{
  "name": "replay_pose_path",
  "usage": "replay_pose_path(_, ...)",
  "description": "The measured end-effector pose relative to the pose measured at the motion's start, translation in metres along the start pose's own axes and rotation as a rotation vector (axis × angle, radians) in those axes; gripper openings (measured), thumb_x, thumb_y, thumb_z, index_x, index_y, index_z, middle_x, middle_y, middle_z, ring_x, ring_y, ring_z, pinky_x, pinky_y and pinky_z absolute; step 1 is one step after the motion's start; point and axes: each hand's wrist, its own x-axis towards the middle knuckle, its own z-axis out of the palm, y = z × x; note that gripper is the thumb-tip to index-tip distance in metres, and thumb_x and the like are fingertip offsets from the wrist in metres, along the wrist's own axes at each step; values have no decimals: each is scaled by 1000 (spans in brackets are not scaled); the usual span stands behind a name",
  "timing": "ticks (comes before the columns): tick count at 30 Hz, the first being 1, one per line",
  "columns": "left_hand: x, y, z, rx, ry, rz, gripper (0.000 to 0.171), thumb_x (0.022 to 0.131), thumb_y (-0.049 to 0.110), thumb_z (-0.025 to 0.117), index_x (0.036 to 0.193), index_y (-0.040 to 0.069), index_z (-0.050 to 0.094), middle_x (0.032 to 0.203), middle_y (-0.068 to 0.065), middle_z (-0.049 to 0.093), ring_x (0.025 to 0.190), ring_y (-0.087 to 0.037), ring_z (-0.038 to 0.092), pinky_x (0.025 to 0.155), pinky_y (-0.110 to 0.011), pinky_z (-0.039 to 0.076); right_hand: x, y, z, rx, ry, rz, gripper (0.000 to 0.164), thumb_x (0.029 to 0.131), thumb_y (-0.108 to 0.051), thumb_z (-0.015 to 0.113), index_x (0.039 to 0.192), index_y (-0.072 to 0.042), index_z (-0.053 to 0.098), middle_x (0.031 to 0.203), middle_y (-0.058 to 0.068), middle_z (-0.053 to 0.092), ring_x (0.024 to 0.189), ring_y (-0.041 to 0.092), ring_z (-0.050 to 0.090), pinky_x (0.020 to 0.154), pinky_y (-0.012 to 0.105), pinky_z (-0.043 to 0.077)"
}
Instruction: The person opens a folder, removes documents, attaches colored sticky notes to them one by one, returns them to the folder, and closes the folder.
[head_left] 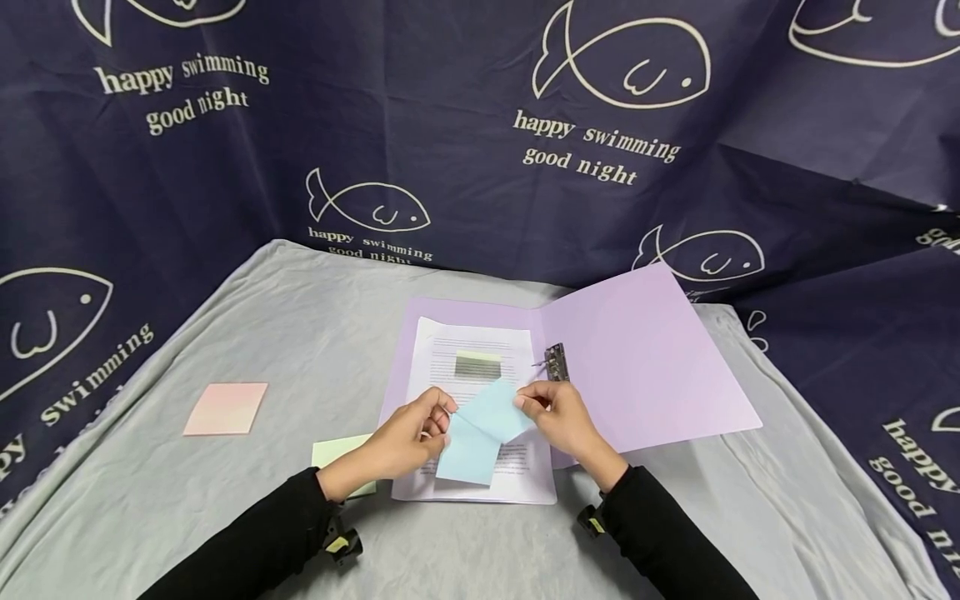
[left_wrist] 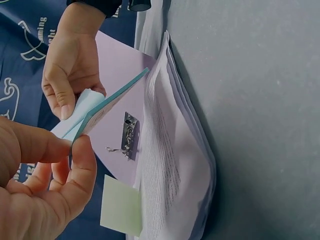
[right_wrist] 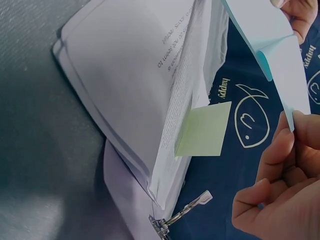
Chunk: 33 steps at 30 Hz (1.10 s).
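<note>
My left hand (head_left: 401,442) pinches a light blue sticky note pad (head_left: 468,458) at its edge, between thumb and fingers. A blue sheet (head_left: 495,410) angles up from the pad, and my right hand (head_left: 564,421) pinches its far edge. In the right wrist view sheet and pad still meet along a fold. Both hands work above a stack of printed papers (head_left: 525,479) in an opened purple folder (head_left: 652,367). On the top page a pale green sticky note (left_wrist: 120,205) stands up from the paper.
A metal lever clip (head_left: 556,363) sits near the folder's fold. To the left lies a pink sticky pad (head_left: 225,408). A green pad (head_left: 337,452) is partly hidden under the left forearm. Dark blue fish-print cloth (head_left: 465,125) hangs behind the grey-covered table (head_left: 300,333).
</note>
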Motion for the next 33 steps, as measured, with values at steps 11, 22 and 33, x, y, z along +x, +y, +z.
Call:
replay_pose_path(11,-2,-2,-2,22,-2,15,30,81,-12,58,103,5,46,84,-4,46,72,-14,48,60,-23,43,-2,3,-1,56,39,128,8,86,-1,63,81,3,67,67,4,56,59,16,43,52,24,33)
replay_pose_path(22,-5,1,-5,2,10,4,30,81,-13,57,103,4,44,84,-6,45,71,-14,48,58,-23,43,-1,6,-2,45,149,216,10,87,-2,62,84,6,66,65,4,54,59,15,45,52,24,35)
replay_pose_path(33,-12,-6,-12,-15,57,-29,29,81,-15,55,105,-1,44,83,-7,44,72,-17,47,58,-23,41,0,15,-8,87,270,239,12,88,-2,60,84,9,65,69,8,56,61,15,46,51,22,37)
